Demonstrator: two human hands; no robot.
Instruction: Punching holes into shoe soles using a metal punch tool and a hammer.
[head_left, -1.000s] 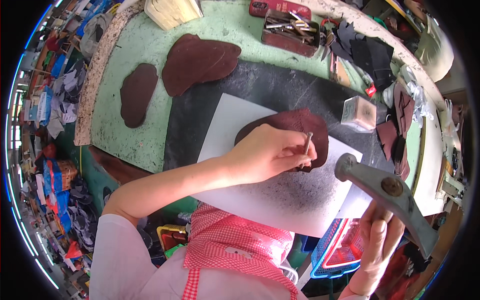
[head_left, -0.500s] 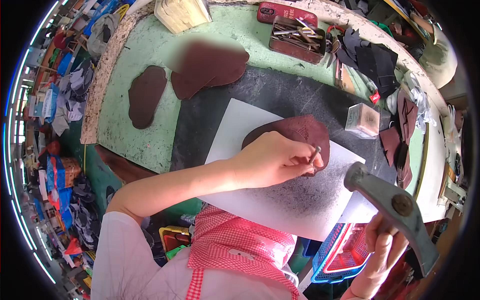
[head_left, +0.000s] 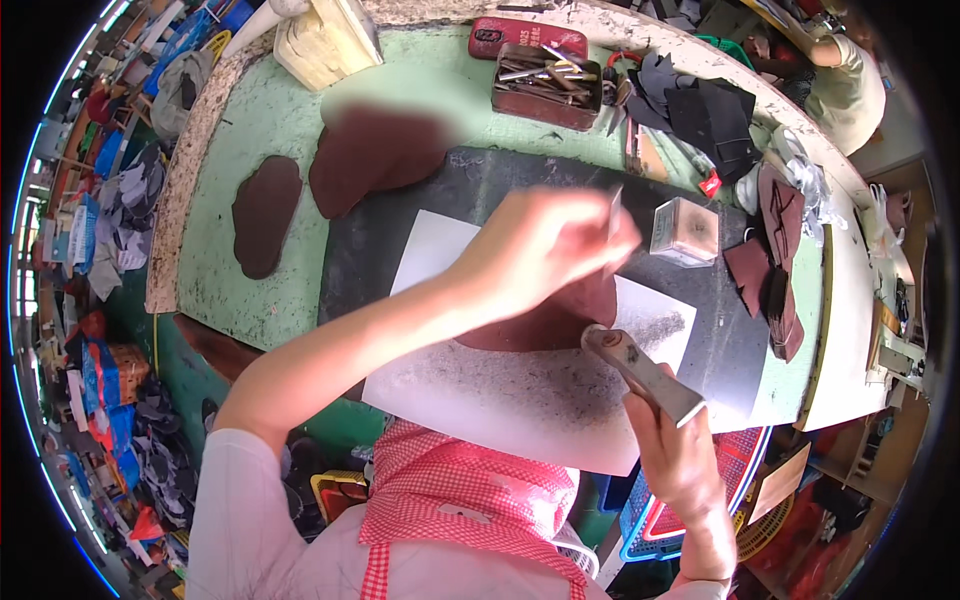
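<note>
Now your right hand, low right of frame, grips a heavy steel hammer; hold it far down the handle. Higher, centre frame, your left hand's fingers pinch a thin, blurred punch above soft brown leather.

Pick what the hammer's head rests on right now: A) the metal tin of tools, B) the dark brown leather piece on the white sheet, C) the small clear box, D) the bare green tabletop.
B: the hammer, held by the right hand, has its head down at the edge of the dark brown leather piece lying on the white sheet.
</note>
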